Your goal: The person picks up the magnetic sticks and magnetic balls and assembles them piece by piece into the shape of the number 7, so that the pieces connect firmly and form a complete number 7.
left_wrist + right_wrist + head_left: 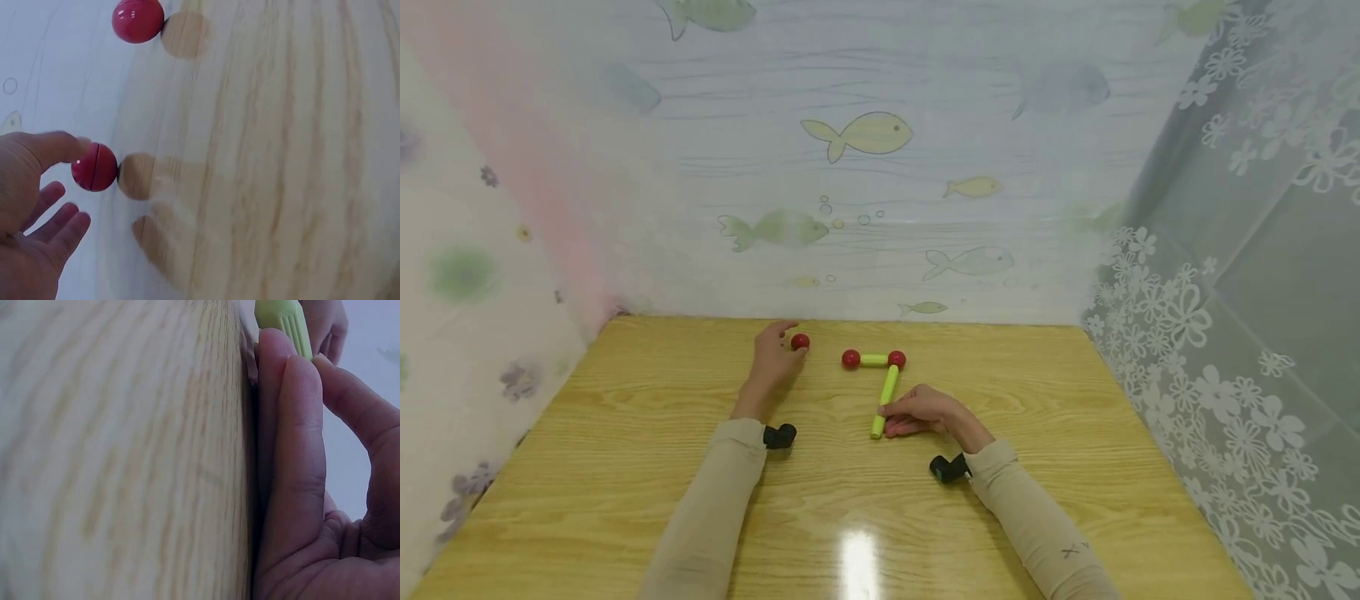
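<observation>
My left hand (pixel 772 360) is at the far left of the wooden table, around a loose red ball (pixel 801 342). In the left wrist view, the thumb touches this ball (pixel 94 167) while the other fingers stay apart from it, spread loosely. My right hand (pixel 925 410) pinches a long yellow-green rod (pixel 887 392) near its front end, between thumb and fingertips. That rod's far end meets a red ball (pixel 897 360). From there a short yellow-green rod (pixel 874 361) runs left to another red ball (pixel 851 359). The right wrist view shows the ridged rod end (pixel 286 322) at the fingertips.
The wooden table (pixel 850 483) ends at the back against a pale curtain (pixel 865 250) printed with fish. A flowered sheet (pixel 467 333) hangs at the left, a lacy translucent one (pixel 1247 333) at the right. Black wrist cameras (pixel 950 468) stick out from both sleeves.
</observation>
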The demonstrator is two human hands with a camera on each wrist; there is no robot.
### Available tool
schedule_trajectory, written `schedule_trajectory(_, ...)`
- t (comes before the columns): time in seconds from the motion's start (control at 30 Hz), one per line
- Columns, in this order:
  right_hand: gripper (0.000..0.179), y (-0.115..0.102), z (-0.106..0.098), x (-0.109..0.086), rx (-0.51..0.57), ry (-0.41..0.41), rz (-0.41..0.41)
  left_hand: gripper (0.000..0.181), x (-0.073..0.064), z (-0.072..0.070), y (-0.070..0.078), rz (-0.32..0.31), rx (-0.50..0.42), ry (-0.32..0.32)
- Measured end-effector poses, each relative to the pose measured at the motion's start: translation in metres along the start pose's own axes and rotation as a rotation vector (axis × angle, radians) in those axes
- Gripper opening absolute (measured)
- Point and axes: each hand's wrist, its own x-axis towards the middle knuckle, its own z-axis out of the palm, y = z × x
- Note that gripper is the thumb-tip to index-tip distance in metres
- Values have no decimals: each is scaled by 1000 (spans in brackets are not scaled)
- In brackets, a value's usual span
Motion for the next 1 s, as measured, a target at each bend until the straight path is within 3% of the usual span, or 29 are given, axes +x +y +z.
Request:
schedule_trajectory(0.13, 22, 0, 0, 1, -2, -3, -3, 45, 5, 3, 0, 97, 136, -19)
schedule_trajectory(0.23, 22, 1, 1, 1, 0, -2, -5, 41, 6, 5, 0, 122, 176, -28)
schedule_trajectory(0.43, 22, 1, 0, 1, -1, -4, -7, 38, -1, 1, 4, 34, 117, -99)
schedule_trajectory(0.67, 22, 3, 0, 3, -7, 0, -16, 34, -8, -5, 5, 8, 45, -134)
schedule_trajectory(0.8, 23, 3, 0, 3, -5, 0, -18, 36, -12, -12, 3, -46, -35, -220)
schedule_trajectory(1.0, 23, 2, 1, 2, -2, 1, -16, 41, -18, -16, 7, -70, 23, -369)
